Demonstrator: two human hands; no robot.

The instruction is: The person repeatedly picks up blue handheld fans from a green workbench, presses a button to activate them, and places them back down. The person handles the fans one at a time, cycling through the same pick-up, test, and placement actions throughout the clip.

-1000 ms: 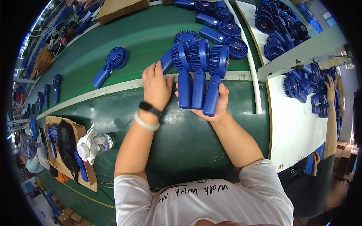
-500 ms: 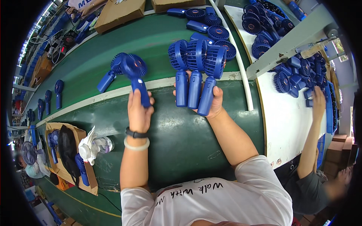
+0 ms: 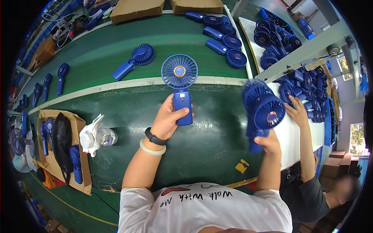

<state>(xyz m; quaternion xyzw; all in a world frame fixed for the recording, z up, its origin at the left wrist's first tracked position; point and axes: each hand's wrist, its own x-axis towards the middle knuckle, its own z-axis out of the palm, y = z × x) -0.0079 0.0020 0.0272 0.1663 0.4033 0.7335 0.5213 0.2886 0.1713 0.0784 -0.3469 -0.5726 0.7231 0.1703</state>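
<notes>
My left hand [image 3: 166, 119] is wrapped round the handle of a blue handheld fan [image 3: 180, 73], thumb on its front. This fan stands upright, its round grille facing me. My right hand [image 3: 269, 143] is closed round a bunch of blue handheld fans [image 3: 268, 110] at the right edge of the table. Motion smears that bunch, and its fans overlap, so the handles are partly hidden. Beyond my left hand, a single blue fan [image 3: 143, 54] lies on the green belt. Several more fans [image 3: 232, 41] lie at the belt's far right.
At right, a white table [image 3: 293, 143] carries piled fans, where a co-worker's hand [image 3: 298, 112] reaches in. A metal post [image 3: 307, 46] slants above it. At left are a cardboard box [image 3: 83, 171] with fans and a black bag, plus a clear jar [image 3: 108, 137] beside a white cloth.
My right hand has swung right and nearer with its fans. My left hand has moved right, its fan turned to face me. The co-worker's hand has shifted toward the pile's near-left side.
</notes>
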